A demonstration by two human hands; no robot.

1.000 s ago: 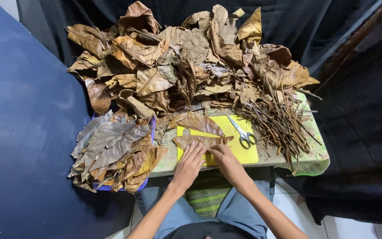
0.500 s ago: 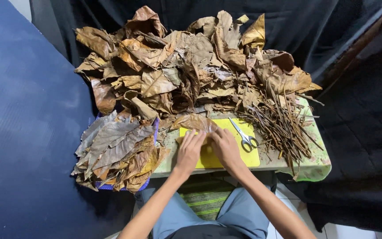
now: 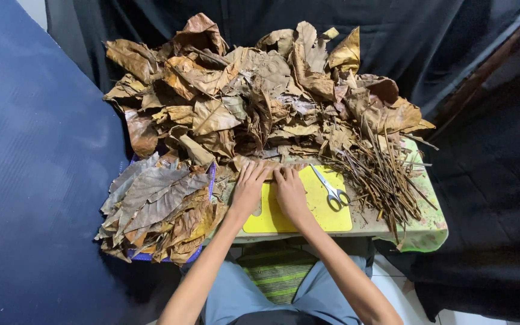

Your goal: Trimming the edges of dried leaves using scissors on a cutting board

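**Leaf work well begun, large heap still untouched**

In the lower middle of the frame, both hands are laid side by side on the yellow cutting mat [image 3: 314, 210], palms down. The left hand [image 3: 249, 188] and the right hand [image 3: 290, 191] are pressed flat, fingers [image 3: 254, 171] stretched forward and only slightly spread, their tips resting on a dried brown leaf [image 3: 266, 165] at the mat's far edge. Nothing is gripped; the leaf is merely held down or drawn in, and which of the two cannot be told.

Just right of the right hand, a pair of scissors [image 3: 331, 191] is left lying on the mat, untouched. Further right, a bundle of stripped stems [image 3: 380, 180] is gathered on the counter [image 3: 428, 232]. At the lower left, a stack of flattened leaves [image 3: 157, 210] is piled over a purple tray [image 3: 212, 180].

Judged from these two piles, a fair share of leaves appears to be processed already. Across the upper middle of the frame, however, a much larger heap of crumpled leaves [image 3: 260, 90] is still waiting, so most of the work seems left.
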